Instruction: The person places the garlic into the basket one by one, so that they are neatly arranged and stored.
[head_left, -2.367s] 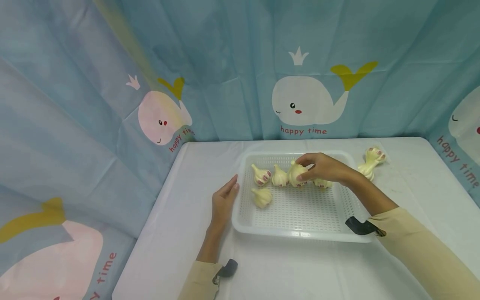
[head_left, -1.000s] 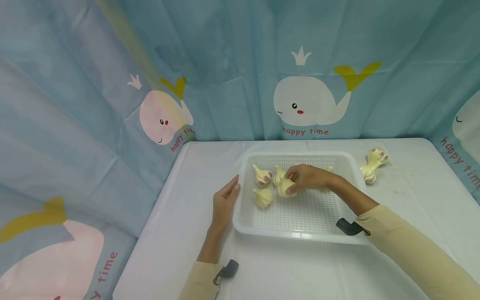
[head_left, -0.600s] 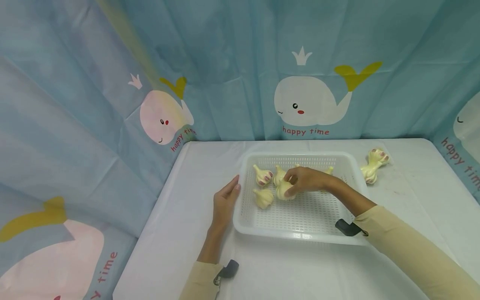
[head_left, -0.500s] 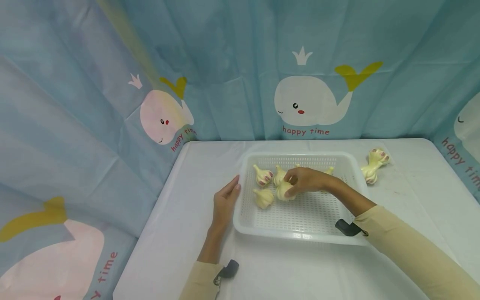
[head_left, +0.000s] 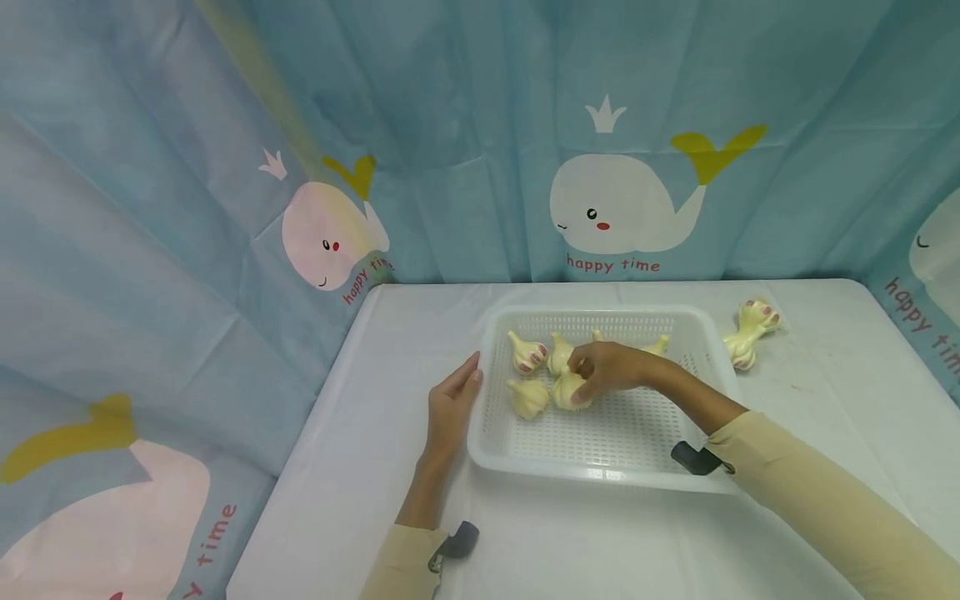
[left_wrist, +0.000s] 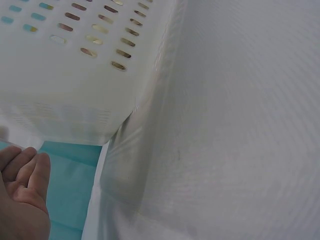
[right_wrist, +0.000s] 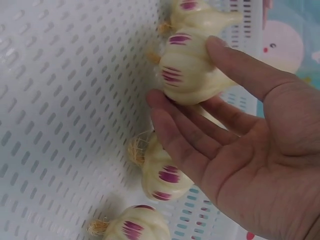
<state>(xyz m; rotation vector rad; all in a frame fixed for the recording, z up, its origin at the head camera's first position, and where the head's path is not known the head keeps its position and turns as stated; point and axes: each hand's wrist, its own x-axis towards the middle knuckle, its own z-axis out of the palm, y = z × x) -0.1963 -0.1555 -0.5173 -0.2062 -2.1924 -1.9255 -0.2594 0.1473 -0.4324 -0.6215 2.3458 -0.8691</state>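
My right hand [head_left: 611, 367] pinches a garlic bulb [head_left: 570, 392] low inside a white perforated plastic basket [head_left: 600, 475]. In the right wrist view, the thumb lies on one side of that purple-streaked bulb [right_wrist: 185, 70] and the fingers are on the other. Just left of it sits another bulb [head_left: 529, 400]. Behind them stands a row of bulbs, including a purple-marked one [head_left: 528, 357] at the left; my hand partly hides the others. My left hand [head_left: 450, 408] rests at the basket's left side, fingers nearly straight, holding nothing.
Outside the basket, right of its back corner, more garlic bulbs [head_left: 753, 329] lie together on the white-covered table [head_left: 337, 467]. A blue curtain [head_left: 465, 200] with whale prints hangs behind and to the left.
My right hand has brought the garlic bulb from the back row leftward and toward me, beside the lone front bulb. It has lowered slightly since. My left hand stays in place.
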